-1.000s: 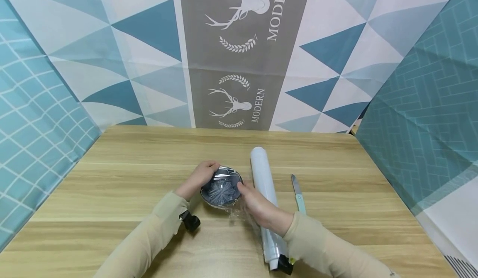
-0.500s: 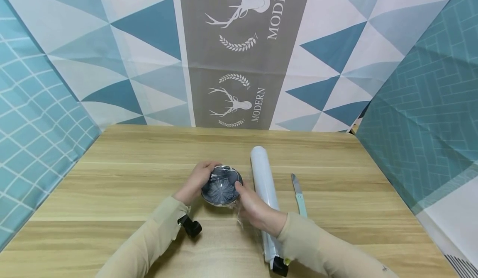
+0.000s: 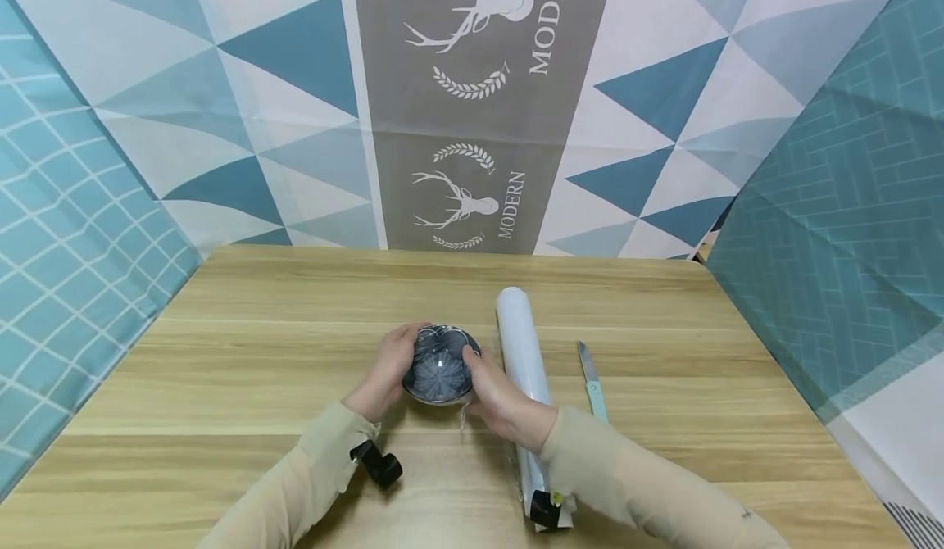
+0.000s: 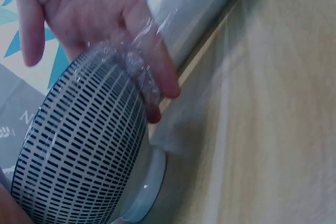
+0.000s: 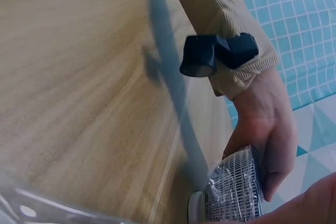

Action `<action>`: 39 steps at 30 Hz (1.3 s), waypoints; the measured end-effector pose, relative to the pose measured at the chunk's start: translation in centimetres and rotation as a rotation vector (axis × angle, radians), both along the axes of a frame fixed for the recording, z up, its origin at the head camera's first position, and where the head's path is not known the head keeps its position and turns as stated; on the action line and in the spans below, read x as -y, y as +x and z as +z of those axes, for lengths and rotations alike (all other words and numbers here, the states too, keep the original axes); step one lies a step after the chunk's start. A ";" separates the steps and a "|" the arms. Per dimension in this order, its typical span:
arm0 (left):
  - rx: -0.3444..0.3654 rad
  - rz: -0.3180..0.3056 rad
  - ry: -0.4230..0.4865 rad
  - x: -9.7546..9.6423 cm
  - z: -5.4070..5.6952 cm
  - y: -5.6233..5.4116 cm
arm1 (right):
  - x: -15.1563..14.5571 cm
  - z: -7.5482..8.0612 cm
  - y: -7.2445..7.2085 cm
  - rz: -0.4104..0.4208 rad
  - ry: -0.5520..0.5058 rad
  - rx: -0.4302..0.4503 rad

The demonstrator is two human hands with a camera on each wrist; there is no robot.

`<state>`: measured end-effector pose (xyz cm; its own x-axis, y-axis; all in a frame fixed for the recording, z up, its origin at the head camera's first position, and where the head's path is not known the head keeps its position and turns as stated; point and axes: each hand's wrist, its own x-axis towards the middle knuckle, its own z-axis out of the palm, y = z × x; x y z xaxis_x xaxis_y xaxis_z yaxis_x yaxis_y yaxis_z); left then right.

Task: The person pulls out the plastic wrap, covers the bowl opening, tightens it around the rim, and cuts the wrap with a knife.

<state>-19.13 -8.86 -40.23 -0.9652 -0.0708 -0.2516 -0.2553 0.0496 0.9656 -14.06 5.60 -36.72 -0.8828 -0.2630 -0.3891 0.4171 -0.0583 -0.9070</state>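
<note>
In the head view a dark blue bowl (image 3: 438, 373) with a petal-like pattern inside sits at mid-table, clear plastic wrap (image 4: 134, 66) stretched over it. Its outside, pale with rows of dark dashes, shows in both wrist views. My left hand (image 3: 385, 373) grips the bowl's left side. On the right side, my right hand (image 3: 505, 401) holds the rim, thumb on top and fingers lower down against the bunched wrap. Crumpled film clings to the outer wall, and a loose wisp hangs below the right fingers. The fingertips under the bowl are partly hidden in the head view.
A long roll of plastic wrap (image 3: 524, 352) lies just right of the bowl, partly beneath my right forearm. Further right is a knife (image 3: 592, 381) with a light green handle. Patterned cloth walls (image 3: 457, 123) stand behind and beside the wooden table (image 3: 295, 303).
The wrap's loose edge by my right hand is now gathered closer to the bowl. My left fingers have slid down the bowl's left side, and the bowl has shifted slightly right.
</note>
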 end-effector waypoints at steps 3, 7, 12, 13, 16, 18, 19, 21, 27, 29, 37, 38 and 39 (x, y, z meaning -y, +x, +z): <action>-0.006 0.034 0.032 -0.1 -0.1 0.5 | 0.2 0.0 -0.3 -0.018 -0.002 0.003; -0.030 0.071 0.056 -0.3 -0.1 1.1 | 0.4 -0.1 -0.6 -0.042 0.008 -0.006; -0.054 0.110 0.075 -0.8 -0.1 1.7 | 0.7 -0.3 -1.0 -0.070 0.037 -0.020; -0.055 0.116 0.077 -0.9 -0.1 1.8 | 0.8 -0.3 -1.0 -0.076 0.042 -0.023; -0.052 0.126 0.072 -0.9 0.0 2.0 | 1.0 -0.4 -1.2 -0.099 0.044 -0.039; -0.046 0.128 0.074 -1.0 0.0 2.2 | 1.1 -0.4 -1.4 -0.116 0.052 -0.046; -0.043 0.131 0.073 -1.0 0.0 2.2 | 1.2 -0.4 -1.4 -0.124 0.057 -0.052; -0.039 0.134 0.071 -1.1 0.0 2.4 | 1.3 -0.4 -1.6 -0.137 0.066 -0.057; -0.056 0.159 0.075 -1.4 -0.1 2.7 | 1.4 -0.4 -2.0 -0.155 0.053 -0.051; -0.067 0.173 0.084 -1.5 -0.1 2.9 | 1.5 -0.5 -2.0 -0.167 0.050 -0.052; -0.086 0.197 0.122 -1.7 -0.2 3.2 | 1.9 -0.9 -2.0 -0.227 0.091 -0.117; -0.086 0.199 0.123 -1.7 -0.2 3.2 | 1.9 -1.0 -2.0 -0.230 0.091 -0.121; -0.084 0.200 0.127 -1.7 -0.2 3.2 | 1.9 -1.0 -2.0 -0.233 0.090 -0.122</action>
